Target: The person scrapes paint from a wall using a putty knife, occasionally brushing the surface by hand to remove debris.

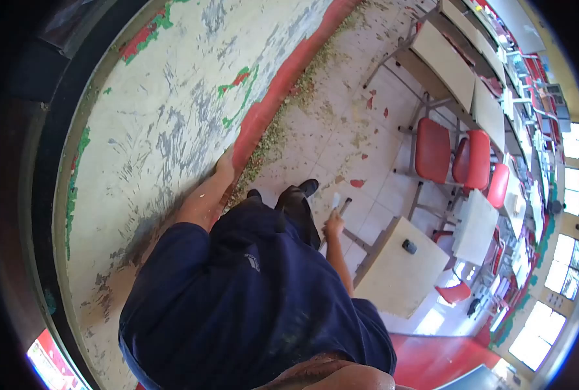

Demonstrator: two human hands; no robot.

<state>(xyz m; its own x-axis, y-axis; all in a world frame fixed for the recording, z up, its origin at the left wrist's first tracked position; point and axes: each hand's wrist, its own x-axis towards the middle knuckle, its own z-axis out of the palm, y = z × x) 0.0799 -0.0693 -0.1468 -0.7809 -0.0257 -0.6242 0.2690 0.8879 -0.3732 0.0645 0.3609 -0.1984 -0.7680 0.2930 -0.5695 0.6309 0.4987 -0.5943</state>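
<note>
My left hand [224, 167] rests against the painted wall [172, 123], where the pale paint meets the red band [263, 120] along its foot. Its fingers look laid flat on the surface, though small and partly turned away. Much of the wall is scraped, with grey patches and leftover bits of green and red paint. In my right hand [333, 225], held low beside my leg and away from the wall, is a scraper [336, 200] with a pale flat end. The fingers wrap round its handle, which is mostly hidden.
Paint flakes [279, 133] lie along the wall's foot and over the tiled floor [348, 149]. A desk [400, 266] with a small dark object [409, 246] on it stands close on my right. Beyond are red chairs [432, 149] and more desks [442, 58].
</note>
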